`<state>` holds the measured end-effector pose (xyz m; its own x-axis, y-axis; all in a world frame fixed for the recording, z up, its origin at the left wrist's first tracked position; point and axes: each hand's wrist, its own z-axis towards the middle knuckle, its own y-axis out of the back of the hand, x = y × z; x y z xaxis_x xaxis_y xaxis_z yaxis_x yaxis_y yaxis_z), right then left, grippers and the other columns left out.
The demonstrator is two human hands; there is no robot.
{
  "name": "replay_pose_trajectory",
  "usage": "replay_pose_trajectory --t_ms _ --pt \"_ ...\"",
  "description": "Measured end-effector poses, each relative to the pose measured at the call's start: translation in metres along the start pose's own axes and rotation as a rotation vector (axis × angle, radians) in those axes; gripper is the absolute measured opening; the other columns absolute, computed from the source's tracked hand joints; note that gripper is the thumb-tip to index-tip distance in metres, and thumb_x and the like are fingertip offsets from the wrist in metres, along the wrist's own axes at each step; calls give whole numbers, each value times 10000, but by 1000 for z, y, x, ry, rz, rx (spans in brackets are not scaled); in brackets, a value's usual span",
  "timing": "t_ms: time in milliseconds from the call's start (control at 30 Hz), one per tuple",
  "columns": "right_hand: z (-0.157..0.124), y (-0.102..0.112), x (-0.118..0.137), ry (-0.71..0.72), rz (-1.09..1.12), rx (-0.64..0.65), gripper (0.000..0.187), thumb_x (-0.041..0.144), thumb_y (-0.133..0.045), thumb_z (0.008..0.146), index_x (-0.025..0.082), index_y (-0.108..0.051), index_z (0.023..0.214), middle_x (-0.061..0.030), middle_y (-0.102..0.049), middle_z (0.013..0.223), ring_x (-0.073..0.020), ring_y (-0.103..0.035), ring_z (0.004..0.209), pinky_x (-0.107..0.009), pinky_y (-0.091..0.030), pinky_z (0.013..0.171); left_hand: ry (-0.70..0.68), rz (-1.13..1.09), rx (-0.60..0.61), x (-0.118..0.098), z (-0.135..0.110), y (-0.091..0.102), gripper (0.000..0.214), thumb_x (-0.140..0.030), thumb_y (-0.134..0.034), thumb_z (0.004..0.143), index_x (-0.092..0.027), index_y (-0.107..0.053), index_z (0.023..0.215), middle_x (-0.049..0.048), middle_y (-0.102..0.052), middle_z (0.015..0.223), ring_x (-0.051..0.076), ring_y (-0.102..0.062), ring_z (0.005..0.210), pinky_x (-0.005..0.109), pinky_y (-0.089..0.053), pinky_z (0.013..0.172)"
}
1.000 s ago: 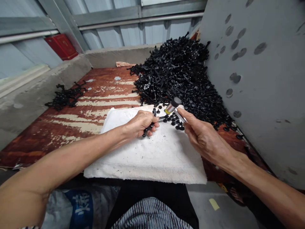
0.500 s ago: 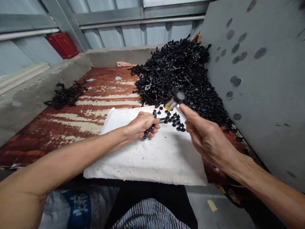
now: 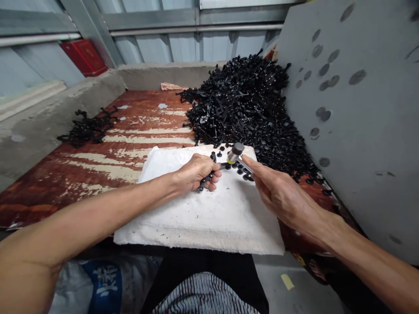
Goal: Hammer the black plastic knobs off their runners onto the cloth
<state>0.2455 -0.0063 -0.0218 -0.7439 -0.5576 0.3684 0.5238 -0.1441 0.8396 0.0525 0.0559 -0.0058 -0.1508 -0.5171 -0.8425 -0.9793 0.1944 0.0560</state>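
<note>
My left hand [image 3: 201,171] is closed around a black jointed part with several arms [image 3: 207,178], pressing it on a white cloth [image 3: 196,220]. One arm of the part points right, toward several small black round-headed pieces [image 3: 240,171] lying on the cloth. My right hand [image 3: 273,181] grips the thin metal handle of a small mallet [image 3: 235,152]. Its head has a dark upper face, a silver body and a yellow lower end. That lower end is right at the tip of the part's arm; whether they touch I cannot tell.
A large heap of black parts [image 3: 242,100] fills the back right of the worn red-brown tabletop [image 3: 131,157]. A smaller pile of black parts [image 3: 88,126] lies at the left. A grey spotted panel [image 3: 353,113] stands along the right side. A red box [image 3: 84,57] rests on the concrete ledge.
The mallet in my right hand has swung down, from above the small black pieces to the arm of the held part. My left hand keeps its hold in nearly the same place.
</note>
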Motion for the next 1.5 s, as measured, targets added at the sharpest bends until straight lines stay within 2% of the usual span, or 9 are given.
replay_pose_trajectory --t_ms 233,333,433,533,667,867,1067,1233,1500 --pt "6 -5 7 -97 86 14 546 148 -350 875 157 -468 1408 -41 -608 720 -162 -517 562 -333 -484 597 26 -79 -28 -8 -11 2 183 -92 -504 851 -131 -532 675 28 -589 601 96 -529 494 275 -500 514" --pt "-1 1 13 -223 284 -93 496 245 -392 925 168 -456 1411 -20 -562 714 -148 -494 568 -302 -469 578 -109 6 -13 -5 -25 21 136 -77 -507 810 -135 -522 688 65 -619 707 114 -582 621 247 -479 572" --pt "-16 -2 17 -375 467 -108 473 309 -415 940 186 -469 1393 16 -489 648 -143 -459 536 -280 -433 517 -322 355 -71 2 -41 47 62 -145 -544 790 -144 -571 846 80 -626 873 160 -599 785 283 -497 686" --pt "-29 -11 16 -439 558 -57 485 338 -420 942 186 -460 1400 35 -438 622 -128 -393 485 -257 -365 447 -614 896 -133 9 -51 65 338 -97 -489 788 -174 -556 1111 118 -559 1169 226 -550 1025 381 -484 838" --pt "-30 -16 18 -420 513 -43 497 324 -419 925 152 -474 1388 33 -428 624 -129 -385 492 -261 -352 452 -1019 1494 147 11 -41 74 447 32 -457 733 -224 -602 1070 104 -424 1380 279 -380 1255 466 -391 982" --pt "-27 -14 19 -404 478 -58 494 315 -423 910 141 -495 1366 29 -444 629 -124 -403 496 -255 -361 451 -1199 1695 223 -5 -26 75 226 -13 -500 787 -185 -606 888 121 -541 1250 286 -427 1192 444 -374 943" --pt "-23 -11 25 -625 861 -67 408 464 -526 881 179 -542 1173 82 -401 548 -88 -327 390 -211 -296 324 -854 1136 333 -18 -43 56 180 -293 -492 904 -181 -527 767 -16 -502 669 119 -488 622 247 -380 593" --pt "-2 -5 41 -733 1137 -99 338 483 -699 735 220 -504 818 98 -421 516 -66 -332 374 -177 -318 290 -445 598 532 -5 -47 23 183 -329 -543 866 -180 -508 766 -53 -503 625 60 -485 473 190 -362 459" --pt "1 -12 41 -707 1154 -127 284 418 -718 714 204 -532 720 104 -418 468 -52 -346 320 -172 -317 273 -318 466 599 1 -48 11 195 -337 -573 846 -142 -572 839 1 -602 706 77 -531 526 208 -422 494"
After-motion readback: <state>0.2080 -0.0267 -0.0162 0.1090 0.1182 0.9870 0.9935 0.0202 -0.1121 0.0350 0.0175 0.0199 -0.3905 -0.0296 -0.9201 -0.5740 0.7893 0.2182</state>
